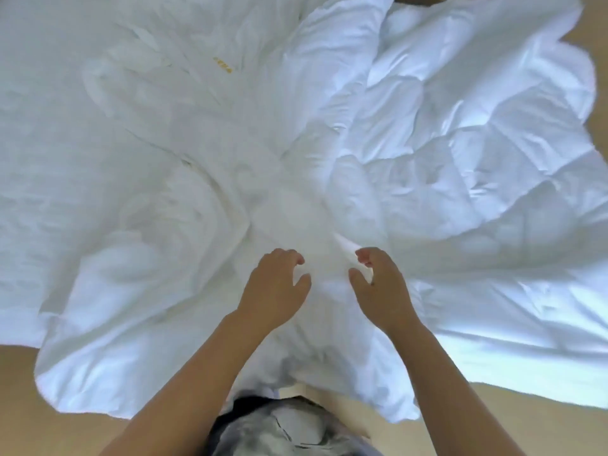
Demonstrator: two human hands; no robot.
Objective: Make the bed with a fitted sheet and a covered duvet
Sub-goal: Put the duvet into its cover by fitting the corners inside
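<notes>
A white quilted duvet (477, 153) lies crumpled over the right half of the bed. A white duvet cover (131, 143) with a small yellow mark (223, 64) is bunched over the left and middle. My left hand (274, 286) hovers on the cover near the front edge, fingers loosely curled and thumb spread, with no fold visibly held. My right hand (378, 284) is a hand's width to its right and pinches a narrow fold of white fabric (343, 246) between thumb and curled fingers. The smooth sheet (526, 343) shows at the lower right.
Tan floor (49, 406) shows at the lower left, lower right and upper right. The bedding hangs over the near edge of the bed against my body; my grey clothing (289, 426) is at the bottom centre.
</notes>
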